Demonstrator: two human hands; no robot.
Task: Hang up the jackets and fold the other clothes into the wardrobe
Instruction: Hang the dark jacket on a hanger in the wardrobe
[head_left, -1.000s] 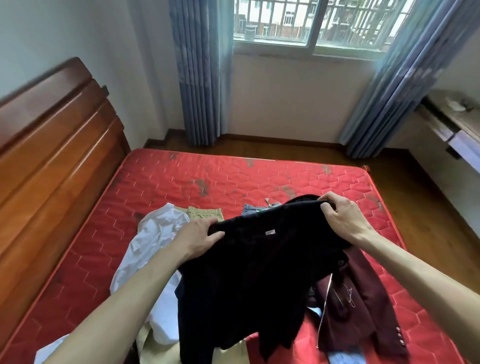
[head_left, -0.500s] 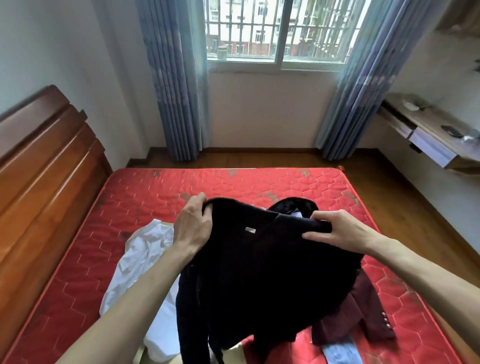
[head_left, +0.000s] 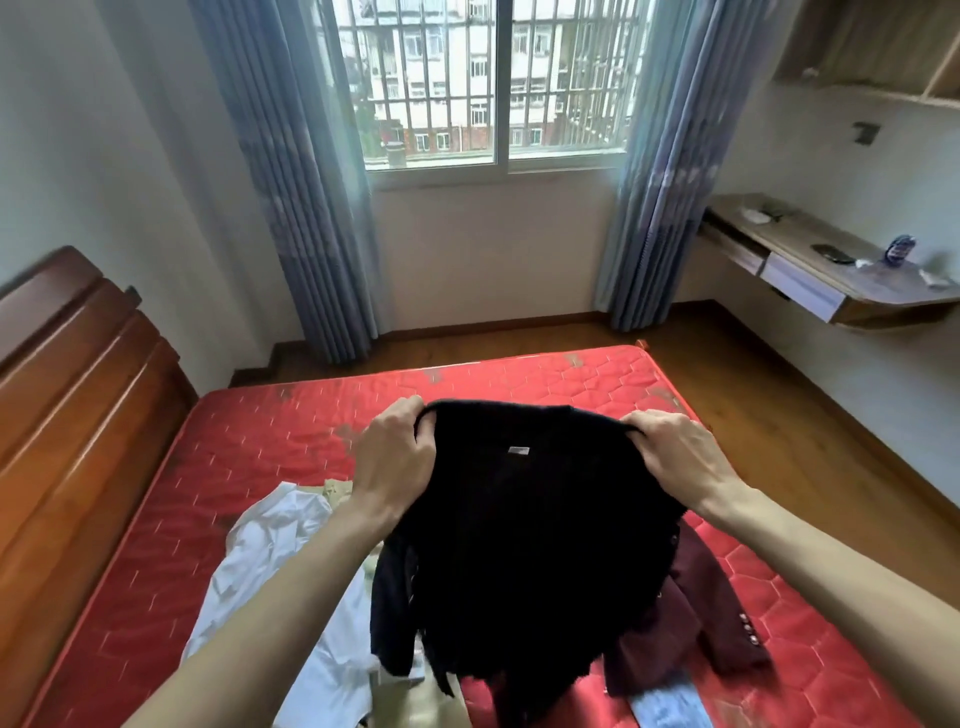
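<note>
Black knit fabric fills the middle of the view: a black garment (head_left: 524, 540) is up off the bed, held out in front of the person by its top edge, one hand at each upper corner, and it hangs down over the clothes below. The left hand (head_left: 392, 462) has its fingers curled over the left corner, bunching the edge against the thumb; the right hand (head_left: 675, 457) does the same at the right corner, fingers hooked over the edge and pinching the cloth. A small pale label (head_left: 518, 451) shows near the top, midway between the two hands. Underneath lies the red quilted mattress (head_left: 249, 467), and on it a white shirt (head_left: 275, 561) spreads out to the left, partly under the left forearm. A bit of beige cloth (head_left: 337, 488) peeks out just beyond the shirt. To the right, a maroon jacket (head_left: 696, 613) lies on the mattress, half hidden by the hanging black garment, its buttoned cuff (head_left: 748, 629) pointing right. A strip of light blue fabric (head_left: 670, 701) sits at the near edge. The wooden headboard (head_left: 72, 395) runs along the left. Beyond the bed hang blue curtains (head_left: 291, 176) either side of a barred window (head_left: 488, 78), and a wall-mounted desk (head_left: 831, 275) stands at the right.
</note>
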